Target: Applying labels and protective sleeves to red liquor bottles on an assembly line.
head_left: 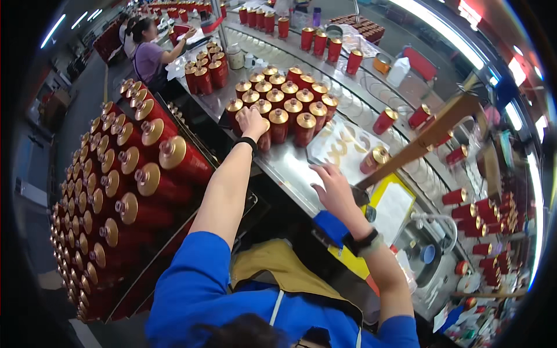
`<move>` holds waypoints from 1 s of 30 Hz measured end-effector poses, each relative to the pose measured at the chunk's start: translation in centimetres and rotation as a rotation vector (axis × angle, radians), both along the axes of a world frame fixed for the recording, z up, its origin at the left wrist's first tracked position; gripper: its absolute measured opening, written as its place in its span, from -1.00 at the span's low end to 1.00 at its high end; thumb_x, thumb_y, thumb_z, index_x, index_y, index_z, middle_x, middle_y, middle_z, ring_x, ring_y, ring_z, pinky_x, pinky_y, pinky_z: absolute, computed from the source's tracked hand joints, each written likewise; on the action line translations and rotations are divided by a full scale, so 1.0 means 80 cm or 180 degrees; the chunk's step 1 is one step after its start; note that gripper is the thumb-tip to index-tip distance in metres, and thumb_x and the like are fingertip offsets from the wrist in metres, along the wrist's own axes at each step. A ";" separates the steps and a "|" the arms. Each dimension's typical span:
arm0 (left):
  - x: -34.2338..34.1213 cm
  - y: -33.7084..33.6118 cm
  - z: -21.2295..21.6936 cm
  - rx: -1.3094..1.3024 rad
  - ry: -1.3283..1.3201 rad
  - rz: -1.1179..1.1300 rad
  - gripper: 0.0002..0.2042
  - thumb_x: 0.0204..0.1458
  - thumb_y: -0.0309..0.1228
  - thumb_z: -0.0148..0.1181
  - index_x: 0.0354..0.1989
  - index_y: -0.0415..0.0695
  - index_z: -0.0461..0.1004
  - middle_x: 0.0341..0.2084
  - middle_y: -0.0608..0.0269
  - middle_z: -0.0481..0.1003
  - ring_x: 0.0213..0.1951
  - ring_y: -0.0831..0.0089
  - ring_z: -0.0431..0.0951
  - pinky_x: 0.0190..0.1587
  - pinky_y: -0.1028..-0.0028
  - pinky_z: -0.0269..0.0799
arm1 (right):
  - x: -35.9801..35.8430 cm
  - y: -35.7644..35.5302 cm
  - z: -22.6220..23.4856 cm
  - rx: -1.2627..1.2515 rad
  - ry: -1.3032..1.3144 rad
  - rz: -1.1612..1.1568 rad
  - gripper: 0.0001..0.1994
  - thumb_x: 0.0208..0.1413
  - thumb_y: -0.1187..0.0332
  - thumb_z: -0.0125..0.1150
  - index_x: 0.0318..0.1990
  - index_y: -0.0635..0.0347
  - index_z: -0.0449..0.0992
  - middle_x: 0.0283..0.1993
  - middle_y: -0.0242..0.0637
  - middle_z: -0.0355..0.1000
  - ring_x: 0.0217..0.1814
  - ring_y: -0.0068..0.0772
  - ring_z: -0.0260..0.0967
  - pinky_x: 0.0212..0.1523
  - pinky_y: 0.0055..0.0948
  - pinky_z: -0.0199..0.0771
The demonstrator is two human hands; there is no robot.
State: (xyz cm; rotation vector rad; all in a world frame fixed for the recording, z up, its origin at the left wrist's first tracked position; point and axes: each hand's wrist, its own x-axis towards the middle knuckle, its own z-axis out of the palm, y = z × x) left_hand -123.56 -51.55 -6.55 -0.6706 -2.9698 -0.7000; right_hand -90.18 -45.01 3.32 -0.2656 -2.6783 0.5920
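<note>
My left hand [252,123] is closed over the gold top of a red bottle [264,141] at the near left edge of a group of bottles. The hand covers most of that bottle's top. Several more red bottles with gold shoulders [278,123] stand upright, close together, just beyond it. My right hand [335,190] is open with its fingers apart, holding nothing, over the near side of the metal table [290,174]. Past its fingertips lies a white sheet with gold curved pieces [342,148]. One red bottle [374,159] stands alone to its right.
Many red bottles [142,174] fill a rack at my left. A wooden post [418,142] slants over the table. At right are a yellow-bordered paper [394,203] and a sink [432,278]. A conveyor [400,156] carries bottles behind; a person [152,55] works far left.
</note>
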 end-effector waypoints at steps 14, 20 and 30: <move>-0.178 0.085 -0.019 -0.1312 -0.0692 -0.0353 -0.63 0.09 -0.34 0.28 0.12 0.12 0.56 0.13 0.20 0.45 0.21 0.14 0.44 0.28 0.08 0.22 | -0.417 0.184 -0.154 0.1116 -0.1902 -0.0093 -0.29 0.03 0.13 0.45 0.36 -0.36 0.29 0.17 -0.09 0.44 0.15 0.03 0.46 0.06 0.05 0.33; -0.189 0.096 -0.010 -0.1664 -0.0993 -0.0533 -0.27 -0.11 -0.37 0.41 0.33 0.09 0.29 0.18 0.11 0.39 0.22 0.03 0.44 0.25 -0.03 0.27 | -0.428 0.183 -0.137 0.0770 -0.2132 -0.0104 -0.47 0.14 0.39 0.16 0.29 -0.27 0.36 0.06 -0.07 0.44 0.00 0.03 0.55 -0.02 0.16 0.38; -0.218 0.134 0.011 -0.2153 -0.1862 -0.0645 -0.35 -0.15 -0.45 0.50 0.22 0.02 0.46 0.13 0.21 0.56 0.12 0.12 0.60 -0.08 0.03 0.59 | -0.461 0.224 -0.139 0.0241 -0.2056 0.0501 -0.57 0.18 0.49 0.01 0.19 -0.11 0.48 0.20 0.05 0.25 0.02 0.16 0.52 -0.08 -0.03 0.60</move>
